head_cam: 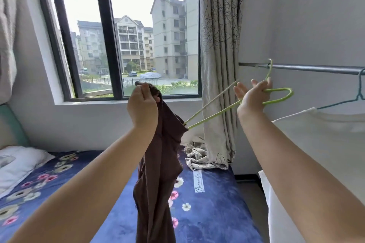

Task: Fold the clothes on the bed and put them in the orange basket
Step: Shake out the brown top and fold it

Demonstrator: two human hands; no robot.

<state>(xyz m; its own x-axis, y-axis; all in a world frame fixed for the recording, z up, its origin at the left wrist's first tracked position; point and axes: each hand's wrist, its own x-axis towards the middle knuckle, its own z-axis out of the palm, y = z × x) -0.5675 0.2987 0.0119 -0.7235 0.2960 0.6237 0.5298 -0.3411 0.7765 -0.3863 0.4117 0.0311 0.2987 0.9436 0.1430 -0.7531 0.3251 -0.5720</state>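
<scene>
Above the bed (207, 203), left hand (143, 102) grips a brown garment (158, 173) hanging lengthwise; right hand (251, 96), fingers loosely curled, holds its green hanger (217, 112).

A single head-worn wide-angle view looks forward and slightly down across the bed (213, 193) toward the window (118, 35), close behind both raised forearms, rail (308, 68) at right.

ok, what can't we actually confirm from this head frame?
- Orange basket: nowhere in the head view, so its place is unknown.
- Dark brown garment: its lower part is cut off by the bottom edge; the bunched cloth hides what type it is.
- Light green wire hanger: its far tip is hidden inside the garment.
- White garment on the metal rail: cut off by the right edge.
- Right hand: its fingers are hidden behind the palm.
</scene>
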